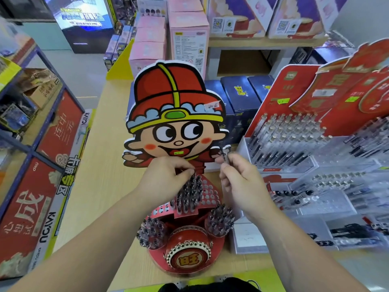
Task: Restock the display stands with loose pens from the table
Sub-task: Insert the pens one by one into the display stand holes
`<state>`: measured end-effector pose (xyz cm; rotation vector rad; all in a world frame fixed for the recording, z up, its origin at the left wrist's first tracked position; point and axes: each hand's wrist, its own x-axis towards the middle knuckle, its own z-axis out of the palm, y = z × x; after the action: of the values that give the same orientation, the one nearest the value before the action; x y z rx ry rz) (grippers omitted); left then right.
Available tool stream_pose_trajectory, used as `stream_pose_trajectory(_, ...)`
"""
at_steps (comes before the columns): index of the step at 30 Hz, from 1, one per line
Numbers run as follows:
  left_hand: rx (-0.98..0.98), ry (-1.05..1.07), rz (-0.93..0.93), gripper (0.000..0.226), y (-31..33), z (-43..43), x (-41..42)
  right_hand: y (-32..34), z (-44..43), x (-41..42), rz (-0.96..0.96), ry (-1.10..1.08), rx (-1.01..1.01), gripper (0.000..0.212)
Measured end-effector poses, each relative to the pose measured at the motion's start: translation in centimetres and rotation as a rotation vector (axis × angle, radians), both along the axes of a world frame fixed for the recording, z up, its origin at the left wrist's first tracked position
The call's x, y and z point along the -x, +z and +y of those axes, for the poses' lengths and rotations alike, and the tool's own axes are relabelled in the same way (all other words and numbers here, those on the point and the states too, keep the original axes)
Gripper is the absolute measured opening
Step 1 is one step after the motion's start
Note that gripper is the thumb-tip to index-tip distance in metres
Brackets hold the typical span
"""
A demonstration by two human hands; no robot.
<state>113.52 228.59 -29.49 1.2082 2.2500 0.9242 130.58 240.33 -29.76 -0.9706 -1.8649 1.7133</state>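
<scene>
Pens (189, 194) fill the display stand (210, 192) at six o'clock on the surface (105, 165); my left grip (166, 175) pinches one, my right grip (237, 178) pinches a loose pen (224, 155) at its two o'clock.

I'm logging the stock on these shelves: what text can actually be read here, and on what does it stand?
"旺": on the drum.
"成": on the near red box, at the left.
"连中三元": on the far red box, at the left.
Too blurred or small to read: the price stickers, the pink box label, the screen.
</scene>
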Motion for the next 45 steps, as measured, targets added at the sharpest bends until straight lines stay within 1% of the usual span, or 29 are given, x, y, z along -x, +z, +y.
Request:
stream_pose_trajectory(6,-0.016,0.018,-0.002,0.01,-0.2,0.6,-0.7,0.5,-0.2,0.0,0.054,-0.02,0.054,0.019)
stream_pose_trajectory(8,-0.018,0.046,0.003,0.01,-0.3,0.6,-0.7,0.5,-0.1,0.1,0.035,-0.028,-0.011,0.018)
stream_pose_trajectory(9,-0.018,0.061,0.006,0.01,-0.3,0.6,-0.7,0.3,0.1,0.2,0.011,-0.031,-0.078,0.017)
stream_pose_trajectory(11,-0.03,0.096,-0.002,0.015,-0.3,0.2,-0.8,0.1,0.3,0.4,-0.029,-0.051,-0.2,0.017)
stream_pose_trajectory(12,-0.046,0.117,-0.014,0.018,-0.3,-0.2,-0.8,-0.1,0.4,0.6,-0.039,-0.081,-0.225,0.018)
stream_pose_trajectory(14,-0.091,0.161,-0.036,0.02,-0.5,-1.2,-0.7,-0.5,0.6,0.9,-0.031,-0.127,-0.217,0.017)
stream_pose_trajectory(18,-0.136,0.262,-0.067,0.018,-1.5,-3.6,-0.6,-1.6,0.4,1.7,-0.059,-0.07,-0.199,0.023)
stream_pose_trajectory(20,-0.136,0.295,-0.1,0.019,-1.9,-4.3,-0.7,-2.1,0.4,1.9,-0.086,-0.025,-0.177,0.01)
stream_pose_trajectory(24,-0.128,0.308,-0.252,0.022,-2.1,-4.7,-1.3,-3.0,0.4,1.5,-0.12,0.022,-0.16,0.008)
stream_pose_trajectory(27,-0.104,0.317,-0.298,0.022,-2.2,-4.7,-1.6,-3.9,0.7,1.3,-0.105,0.013,-0.132,0.015)
stream_pose_trajectory(29,-0.099,0.328,-0.319,0.023,-2.2,-4.6,-1.5,-4.1,0.7,1.2,-0.09,0.012,-0.11,0.016)
stream_pose_trajectory(35,-0.096,0.342,-0.312,0.023,-1.9,-4.6,-1.7,-4.0,0.5,1.5,-0.002,-0.006,-0.071,0.02)
stream_pose_trajectory(37,-0.097,0.347,-0.307,0.023,-1.7,-4.7,-1.8,-4.0,0.7,1.7,-0.023,0.006,-0.075,0.022)
stream_pose_trajectory(39,-0.097,0.348,-0.301,0.023,-1.6,-4.7,-1.9,-3.9,0.9,1.9,-0.045,0.025,-0.081,0.015)
stream_pose_trajectory(43,-0.096,0.351,-0.308,0.023,-1.5,-4.7,-2.0,-4.1,1.0,2.5,-0.088,0.053,-0.085,0.016)
stream_pose_trajectory(45,-0.096,0.352,-0.315,0.023,-1.4,-4.6,-1.9,-4.5,1.0,2.8,-0.115,0.084,-0.089,0.011)
